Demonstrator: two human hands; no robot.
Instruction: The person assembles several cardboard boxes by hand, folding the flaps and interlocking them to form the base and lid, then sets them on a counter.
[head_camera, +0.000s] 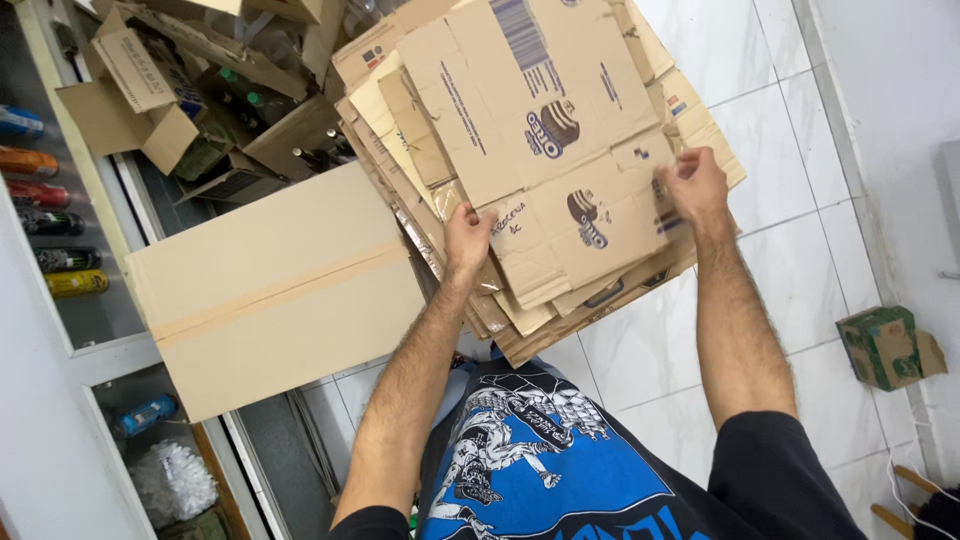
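Both hands gripped a thick stack of flattened cardboard boxes (540, 160), held up over the white tiled floor (800, 230): the left hand (468, 237) closed on its near left edge, the right hand (692, 185) pinched its near right edge. The sheets were matte brown corrugated board, creased along the fold lines, with ragged flaps fanned out unevenly at the near edge. The top sheet carried dark blue print, a barcode at its far end and round biscuit pictures. Left of the stack lay a large sealed carton (275, 290), smooth and pale, with a strip of tan tape along its seam. Far left, open boxes (150, 90) held dark bottles. Coloured cans (45, 220) lay on a shelf at the left edge. A small green and brown box (885, 345) sat on the floor at right.
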